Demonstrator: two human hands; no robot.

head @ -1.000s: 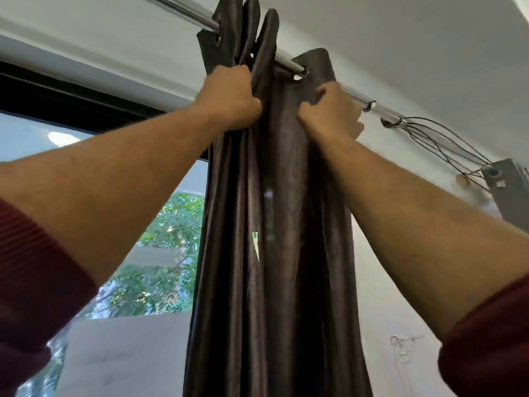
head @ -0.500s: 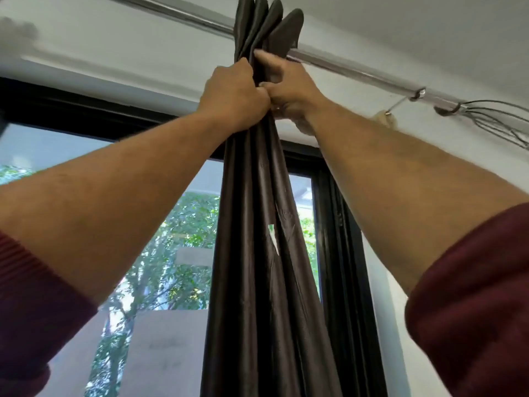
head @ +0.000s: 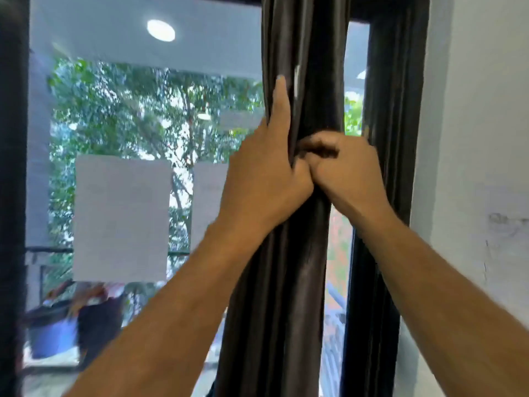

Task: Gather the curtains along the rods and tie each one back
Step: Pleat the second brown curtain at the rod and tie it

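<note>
Together, left hand (head: 264, 170) and right hand (head: 347, 170) around unlabelled bunched curtain (head: 289, 270).

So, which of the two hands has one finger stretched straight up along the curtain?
The left hand: one finger lies straight up the curtain. The right hand has all fingers curled.

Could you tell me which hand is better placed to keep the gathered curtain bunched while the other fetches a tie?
Probably the right hand: its fingers curl around the curtain, whereas the left hand lies flatter alongside.
</note>
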